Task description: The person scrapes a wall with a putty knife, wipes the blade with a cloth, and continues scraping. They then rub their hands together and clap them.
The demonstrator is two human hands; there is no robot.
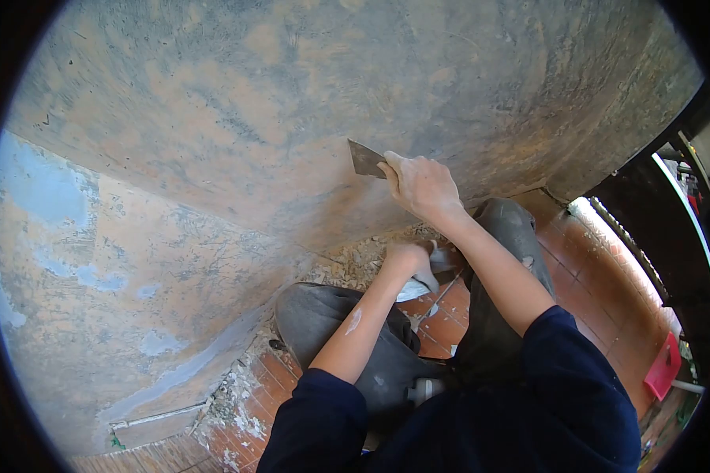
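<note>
My right hand [423,186] is closed around a scraper [366,160] with a flat, dull metal blade. The blade is up against the scuffed wall [292,102], whose old coating shows grey and tan patches. Lower down, between my knees, my left hand [410,258] hangs with its fingers curled downward, partly hidden from view. Something whitish [415,290] shows just under those fingers; I cannot tell what it is. Pale dust covers parts of both hands, and a white smear marks my left forearm.
Scraped flakes and rubble [347,264] lie along the wall's foot and on the red tile floor [599,284]. Light blue paint remnants [47,185] mark the left wall. A pink dustpan [664,366] stands at the right, near dark furniture [631,213].
</note>
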